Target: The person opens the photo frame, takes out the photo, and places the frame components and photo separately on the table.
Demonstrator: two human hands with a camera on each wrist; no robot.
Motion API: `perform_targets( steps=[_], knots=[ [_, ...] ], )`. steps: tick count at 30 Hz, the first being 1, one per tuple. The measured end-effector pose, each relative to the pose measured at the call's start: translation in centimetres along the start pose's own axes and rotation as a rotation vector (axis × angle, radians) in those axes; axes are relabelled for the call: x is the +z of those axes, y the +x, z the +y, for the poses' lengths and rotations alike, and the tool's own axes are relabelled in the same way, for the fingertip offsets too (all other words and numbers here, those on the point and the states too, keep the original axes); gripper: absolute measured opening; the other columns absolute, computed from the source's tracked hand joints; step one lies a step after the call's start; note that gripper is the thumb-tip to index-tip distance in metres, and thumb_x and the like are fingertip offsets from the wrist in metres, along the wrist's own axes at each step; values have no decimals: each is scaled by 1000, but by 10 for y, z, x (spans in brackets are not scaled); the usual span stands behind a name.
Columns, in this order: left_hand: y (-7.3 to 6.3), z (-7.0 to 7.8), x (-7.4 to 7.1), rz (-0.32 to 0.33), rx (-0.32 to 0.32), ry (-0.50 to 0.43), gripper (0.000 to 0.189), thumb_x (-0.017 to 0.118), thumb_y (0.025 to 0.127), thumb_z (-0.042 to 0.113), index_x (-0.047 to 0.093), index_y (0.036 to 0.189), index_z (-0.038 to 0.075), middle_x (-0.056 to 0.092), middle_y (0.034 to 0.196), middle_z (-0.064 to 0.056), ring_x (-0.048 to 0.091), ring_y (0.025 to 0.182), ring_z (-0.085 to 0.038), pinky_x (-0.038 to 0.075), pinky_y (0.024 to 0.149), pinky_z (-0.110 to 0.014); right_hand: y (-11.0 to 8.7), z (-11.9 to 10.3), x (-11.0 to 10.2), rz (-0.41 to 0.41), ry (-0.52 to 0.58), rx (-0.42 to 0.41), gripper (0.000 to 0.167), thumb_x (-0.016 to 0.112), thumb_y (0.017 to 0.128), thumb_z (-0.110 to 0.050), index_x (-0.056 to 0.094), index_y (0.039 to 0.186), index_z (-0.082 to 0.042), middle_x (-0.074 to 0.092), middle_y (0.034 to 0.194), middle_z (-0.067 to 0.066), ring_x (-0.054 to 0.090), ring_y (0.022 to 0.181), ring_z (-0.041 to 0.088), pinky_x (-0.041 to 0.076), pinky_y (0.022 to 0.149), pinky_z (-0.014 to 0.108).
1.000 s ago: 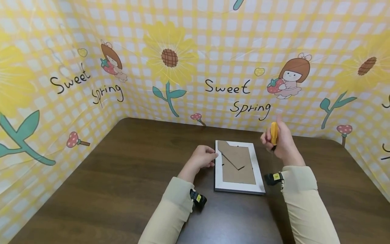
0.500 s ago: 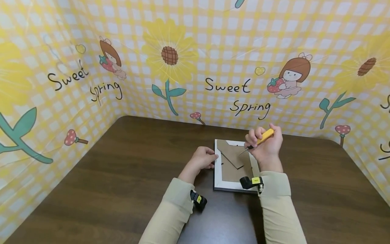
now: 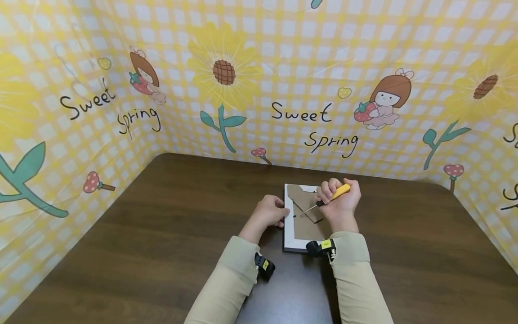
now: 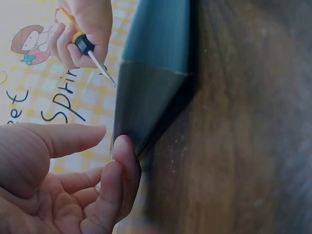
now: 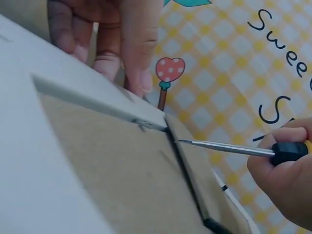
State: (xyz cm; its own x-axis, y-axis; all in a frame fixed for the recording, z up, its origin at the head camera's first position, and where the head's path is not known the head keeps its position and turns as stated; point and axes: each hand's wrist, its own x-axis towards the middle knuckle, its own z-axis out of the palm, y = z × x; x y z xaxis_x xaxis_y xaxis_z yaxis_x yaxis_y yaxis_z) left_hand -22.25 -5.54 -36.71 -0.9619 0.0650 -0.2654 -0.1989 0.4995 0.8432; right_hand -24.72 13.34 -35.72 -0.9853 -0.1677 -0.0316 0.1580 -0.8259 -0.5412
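A picture frame (image 3: 288, 240) lies back side up on the table, with a white border and a brown backing board (image 3: 309, 231). Dark lines mark the edges of a flap (image 5: 187, 175) on the board. My left hand (image 3: 267, 212) holds the frame's left edge, thumb over the border and fingers along the side. A screwdriver (image 3: 340, 191) with a yellow handle and black collar is gripped in my right hand (image 3: 341, 207), curled fingers round the handle. Its thin metal shaft (image 5: 224, 147) slants down left, and the tip is right at the flap's dark edge in the right wrist view.
The dark wooden table (image 3: 162, 234) extends around the frame. Behind and beside it hangs a yellow checked cloth (image 3: 303, 67) with printed flowers and lettering. Small metal tabs (image 5: 142, 124) show along the border's inner edge.
My right hand has moved left and down with the screwdriver, from beside the frame to over its backing, and the shaft now points down left. My left hand has stayed at the left edge.
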Motion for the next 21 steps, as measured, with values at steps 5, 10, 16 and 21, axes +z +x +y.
perform_targets(
  steps=[5, 10, 16, 21],
  knots=[
    [2, -2, 0, -4, 0, 29, 38, 69, 93, 14, 59, 125, -3, 64, 86, -12, 59, 52, -11, 51, 55, -23, 1, 7, -5, 2, 44, -2, 34, 47, 70, -36, 32, 52, -12, 32, 47, 0, 17, 50, 16, 17, 57, 30],
    [4, -3, 1, -9, -5, 41, 38, 70, 92, 14, 60, 125, -2, 65, 87, -13, 60, 52, -11, 49, 54, -22, 0, 12, -8, -8, 66, 1, 34, 45, 72, -35, 34, 51, -11, 34, 46, 0, 21, 46, 16, 18, 54, 29],
    [5, -2, 2, -8, -16, 56, 40, 71, 92, 14, 59, 127, -1, 65, 90, -14, 62, 54, -12, 49, 55, -22, 0, 13, -9, 2, 109, -2, 33, 46, 71, -34, 33, 50, -11, 33, 46, 0, 21, 46, 15, 13, 56, 28],
    [5, -3, 2, 6, -6, 85, 41, 72, 91, 15, 60, 128, 0, 67, 93, -15, 65, 56, -13, 49, 58, -24, 2, 14, -8, 19, 110, 6, 33, 47, 69, -34, 30, 52, -11, 27, 48, -1, 16, 49, 15, 8, 60, 29]
  ],
)
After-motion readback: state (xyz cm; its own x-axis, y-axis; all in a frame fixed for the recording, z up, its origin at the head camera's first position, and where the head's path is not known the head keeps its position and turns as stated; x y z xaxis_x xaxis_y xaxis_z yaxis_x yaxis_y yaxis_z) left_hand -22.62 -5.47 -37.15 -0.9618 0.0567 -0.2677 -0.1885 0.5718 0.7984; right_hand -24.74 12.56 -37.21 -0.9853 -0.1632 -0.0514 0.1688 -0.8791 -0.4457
